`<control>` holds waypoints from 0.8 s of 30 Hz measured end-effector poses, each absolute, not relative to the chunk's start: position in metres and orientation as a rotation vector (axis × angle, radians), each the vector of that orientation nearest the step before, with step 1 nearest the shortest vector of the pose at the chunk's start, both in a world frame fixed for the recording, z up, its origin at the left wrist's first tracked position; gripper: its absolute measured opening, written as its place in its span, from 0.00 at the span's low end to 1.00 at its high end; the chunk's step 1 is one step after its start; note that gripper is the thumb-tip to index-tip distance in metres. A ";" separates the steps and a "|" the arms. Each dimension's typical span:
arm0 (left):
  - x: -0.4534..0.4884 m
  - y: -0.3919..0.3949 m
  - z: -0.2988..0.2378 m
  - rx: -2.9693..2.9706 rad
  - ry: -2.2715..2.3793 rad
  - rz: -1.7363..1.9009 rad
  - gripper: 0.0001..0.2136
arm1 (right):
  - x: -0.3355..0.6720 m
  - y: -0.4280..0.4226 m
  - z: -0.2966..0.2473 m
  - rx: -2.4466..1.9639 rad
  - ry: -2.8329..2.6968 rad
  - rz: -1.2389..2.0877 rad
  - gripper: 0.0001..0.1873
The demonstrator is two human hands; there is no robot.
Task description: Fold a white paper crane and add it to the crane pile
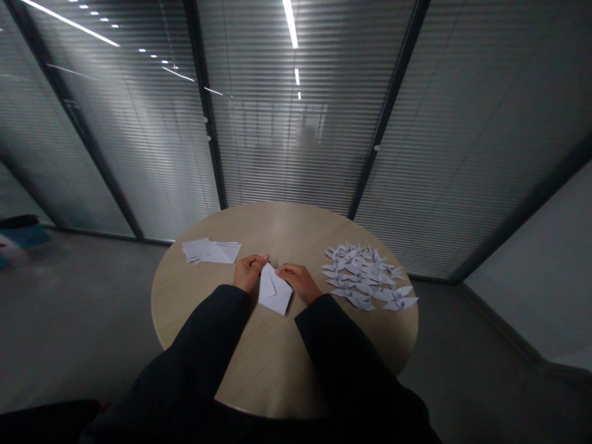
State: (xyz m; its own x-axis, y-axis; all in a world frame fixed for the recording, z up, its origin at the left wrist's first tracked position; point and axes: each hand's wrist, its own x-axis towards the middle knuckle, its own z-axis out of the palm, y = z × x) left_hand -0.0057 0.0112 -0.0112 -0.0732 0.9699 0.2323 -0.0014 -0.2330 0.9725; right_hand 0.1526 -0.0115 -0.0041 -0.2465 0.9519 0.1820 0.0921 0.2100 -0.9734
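Observation:
A partly folded sheet of white paper [276, 297] is held between my hands over the middle of the round table [250, 364]. My left hand [250, 272] pinches its upper left edge, fingers closed near the top corner. On the upper right edge, my right hand [298, 280] grips the same paper between thumb and fingers. A triangular flap shows on the paper's face, and its lower corner points toward me. To the right lie rows of folded paper cranes [363, 274]. A loose stack of white paper sheets [210, 251] rests at the left.
Glass panels with blinds [287, 154] and dark frames stand just behind the table's far edge. A blue bin-like container [23, 233] sits on the floor at the far left. A pale wall [546, 277] rises on the right.

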 end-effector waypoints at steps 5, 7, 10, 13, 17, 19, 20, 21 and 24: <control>-0.017 0.021 -0.012 1.256 1.160 1.600 0.19 | 0.153 -0.011 -0.004 -1.006 -1.545 1.157 0.14; -0.023 0.025 -0.012 1.222 1.196 1.642 0.19 | 0.154 -0.011 -0.004 -0.989 -1.536 1.185 0.14; -0.027 0.026 -0.012 1.197 1.211 1.693 0.18 | 0.154 -0.010 -0.006 -0.986 -1.507 1.211 0.13; -0.025 0.024 -0.010 1.129 1.213 1.725 0.18 | 0.153 -0.007 -0.009 -1.004 -1.447 1.185 0.13; -0.020 0.019 -0.006 1.089 1.155 1.636 0.18 | 0.156 0.001 -0.016 -1.063 -1.402 1.053 0.13; -0.018 0.017 -0.004 1.116 1.128 1.572 0.19 | 0.161 0.005 -0.020 -1.123 -1.374 0.916 0.14; -0.017 0.016 -0.003 1.132 1.118 1.533 0.21 | 0.163 0.007 -0.022 -1.146 -1.373 0.858 0.14; -0.017 0.015 -0.002 1.146 1.111 1.487 0.22 | 0.166 0.009 -0.024 -1.156 -1.377 0.808 0.14; -0.015 0.013 -0.001 1.191 1.094 1.296 0.23 | 0.173 0.011 -0.028 -1.190 -1.380 0.722 0.14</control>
